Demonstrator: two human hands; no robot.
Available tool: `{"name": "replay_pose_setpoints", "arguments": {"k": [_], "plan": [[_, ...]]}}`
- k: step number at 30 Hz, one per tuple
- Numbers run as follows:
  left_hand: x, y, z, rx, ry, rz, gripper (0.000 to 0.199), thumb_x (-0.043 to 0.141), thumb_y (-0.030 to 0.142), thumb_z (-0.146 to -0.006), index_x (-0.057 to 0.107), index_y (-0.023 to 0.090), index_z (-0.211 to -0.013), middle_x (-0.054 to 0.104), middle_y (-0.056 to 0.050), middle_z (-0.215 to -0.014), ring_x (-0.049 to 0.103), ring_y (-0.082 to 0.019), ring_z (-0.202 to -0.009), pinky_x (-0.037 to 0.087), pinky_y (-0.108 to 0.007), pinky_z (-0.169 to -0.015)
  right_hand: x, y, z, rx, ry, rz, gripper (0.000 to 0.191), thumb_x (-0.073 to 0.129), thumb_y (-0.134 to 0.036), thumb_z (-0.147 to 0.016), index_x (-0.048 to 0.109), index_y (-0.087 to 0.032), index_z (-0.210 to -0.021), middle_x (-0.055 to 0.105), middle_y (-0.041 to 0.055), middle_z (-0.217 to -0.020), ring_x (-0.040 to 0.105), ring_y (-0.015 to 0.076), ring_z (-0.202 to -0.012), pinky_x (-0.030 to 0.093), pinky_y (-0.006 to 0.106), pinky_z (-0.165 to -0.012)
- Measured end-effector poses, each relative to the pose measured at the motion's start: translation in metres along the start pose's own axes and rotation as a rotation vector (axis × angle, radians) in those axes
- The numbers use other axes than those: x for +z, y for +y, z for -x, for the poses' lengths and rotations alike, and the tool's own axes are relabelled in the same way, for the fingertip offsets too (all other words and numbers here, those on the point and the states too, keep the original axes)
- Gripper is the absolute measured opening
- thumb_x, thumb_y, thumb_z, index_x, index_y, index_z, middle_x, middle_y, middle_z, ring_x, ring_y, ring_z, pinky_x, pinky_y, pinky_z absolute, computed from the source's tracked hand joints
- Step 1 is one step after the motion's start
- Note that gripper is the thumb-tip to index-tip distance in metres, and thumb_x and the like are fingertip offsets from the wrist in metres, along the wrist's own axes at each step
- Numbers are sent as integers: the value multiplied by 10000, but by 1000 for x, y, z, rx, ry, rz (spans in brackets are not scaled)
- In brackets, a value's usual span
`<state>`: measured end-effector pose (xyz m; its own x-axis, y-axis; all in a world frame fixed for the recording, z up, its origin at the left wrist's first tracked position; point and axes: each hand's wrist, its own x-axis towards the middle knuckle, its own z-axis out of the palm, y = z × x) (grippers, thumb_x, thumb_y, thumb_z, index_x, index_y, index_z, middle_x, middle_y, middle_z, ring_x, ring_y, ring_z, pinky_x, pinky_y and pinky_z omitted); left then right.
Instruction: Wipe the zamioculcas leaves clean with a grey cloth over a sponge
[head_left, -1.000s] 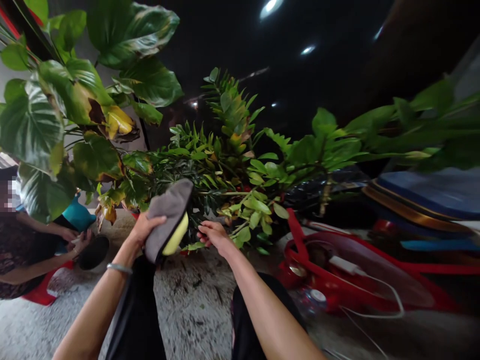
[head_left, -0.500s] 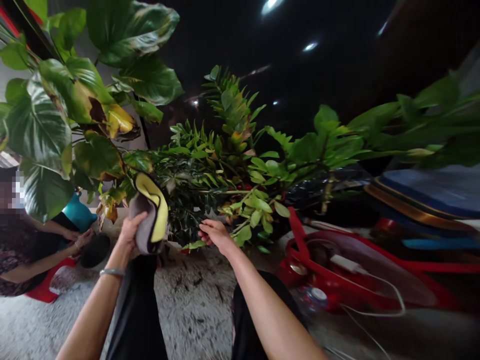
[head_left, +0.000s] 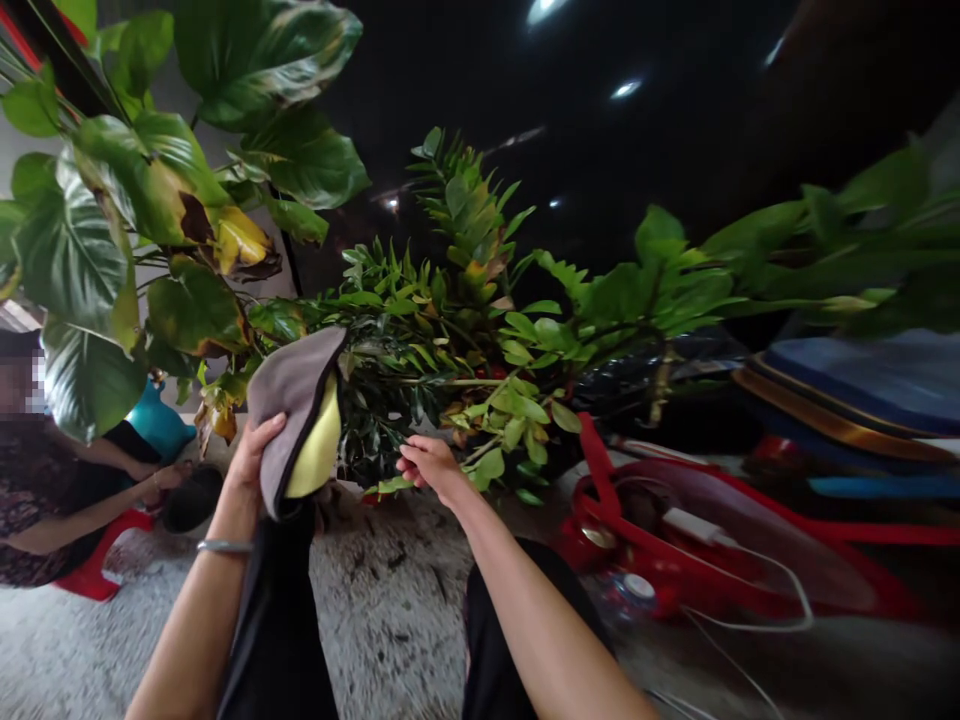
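Observation:
My left hand (head_left: 251, 462) grips a folded cloth (head_left: 294, 390), grey on one face and yellow on the other, with a black edge. The cloth stands up beside the dark, narrow-leaved foliage (head_left: 379, 430) in the middle. At the right of that foliage my right hand (head_left: 431, 465) is closed, thumb and fingers pinched at the leaves. It seems to hold a stem or leaf there, too small to make out. Light green leafy sprigs (head_left: 514, 410) hang just right of this hand.
Large-leaved plant (head_left: 75, 240) fills the upper left. At far left a person (head_left: 45, 500) sits on a red stool (head_left: 105, 560) near a dark pot (head_left: 191, 500). On the right lie a red bag (head_left: 600, 480) with a white cable (head_left: 795, 590), and a blue stack (head_left: 847, 390).
The cloth in my left hand has turned and spread upward, showing more grey and less yellow. My right hand has stayed almost still at the foliage.

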<state>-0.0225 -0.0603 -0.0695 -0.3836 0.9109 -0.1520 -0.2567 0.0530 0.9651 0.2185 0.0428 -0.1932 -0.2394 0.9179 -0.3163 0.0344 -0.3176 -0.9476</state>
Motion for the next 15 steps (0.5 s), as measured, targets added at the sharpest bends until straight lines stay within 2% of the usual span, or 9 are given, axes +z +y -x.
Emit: {"name": "replay_pose_setpoints", "arguments": {"k": [2, 3, 5, 7, 9, 11, 13, 15], "plan": [[14, -15, -10, 1, 23, -53, 558, 981, 412, -543, 783, 152, -995, 829, -81, -871, 778, -267, -816, 637, -345, -785, 0, 0, 0, 8, 4, -6, 242, 697, -211, -832, 556, -201, -636, 670, -26, -524, 553, 79, -399, 329, 145, -365], [17, -27, -10, -29, -7, -100, 544, 993, 394, -513, 788, 141, -949, 822, -80, -843, 764, -256, -789, 629, -339, -774, -1, -1, 0, 15, 8, -7, 227, 689, -205, -832, 563, -201, -643, 664, -29, -518, 547, 81, -394, 329, 149, -365], [15, -49, -2, -128, -163, -206, 519, 996, 388, -505, 809, 122, -909, 819, -86, -834, 748, -253, -780, 615, -344, -774, -4, -1, 0, 17, 4, 11, 194, 663, -192, -835, 585, -200, -659, 650, -35, -505, 544, 88, -390, 335, 161, -368], [9, -59, 10, -201, -360, -267, 509, 989, 390, -520, 834, 123, -924, 825, -88, -856, 754, -271, -811, 605, -357, -795, -8, 0, 0, 2, -15, 46, 195, 646, -184, -833, 589, -200, -647, 640, -39, -501, 550, 93, -397, 339, 167, -377], [9, -50, 16, -192, -461, -237, 535, 992, 386, -504, 844, 134, -953, 830, -94, -885, 768, -305, -864, 604, -372, -824, -11, 2, 0, -14, -31, 82, 209, 647, -179, -815, 579, -198, -619, 640, -38, -508, 555, 91, -409, 331, 167, -382], [22, -29, 10, -116, -443, -143, 595, 993, 401, -490, 842, 139, -1003, 837, -117, -950, 775, -345, -938, 608, -391, -858, -12, 3, 1, -19, -44, 101, 184, 657, -182, -798, 595, -192, -625, 669, -30, -543, 573, 89, -432, 325, 160, -388], [49, -8, -7, -9, -369, -63, 637, 978, 441, -522, 832, 149, -1069, 836, -135, -1048, 767, -356, -1008, 608, -401, -892, -11, 4, 1, -14, -54, 111, 145, 676, -201, -791, 625, -190, -656, 695, -21, -574, 592, 94, -452, 331, 156, -391], [78, 2, -30, 97, -286, -88, 607, 975, 449, -529, 825, 155, -1038, 834, -123, -1048, 757, -330, -994, 604, -385, -880, -8, 3, 1, 5, -50, 106, 145, 694, -223, -789, 627, -192, -663, 697, -16, -568, 593, 99, -447, 334, 156, -385]]}}
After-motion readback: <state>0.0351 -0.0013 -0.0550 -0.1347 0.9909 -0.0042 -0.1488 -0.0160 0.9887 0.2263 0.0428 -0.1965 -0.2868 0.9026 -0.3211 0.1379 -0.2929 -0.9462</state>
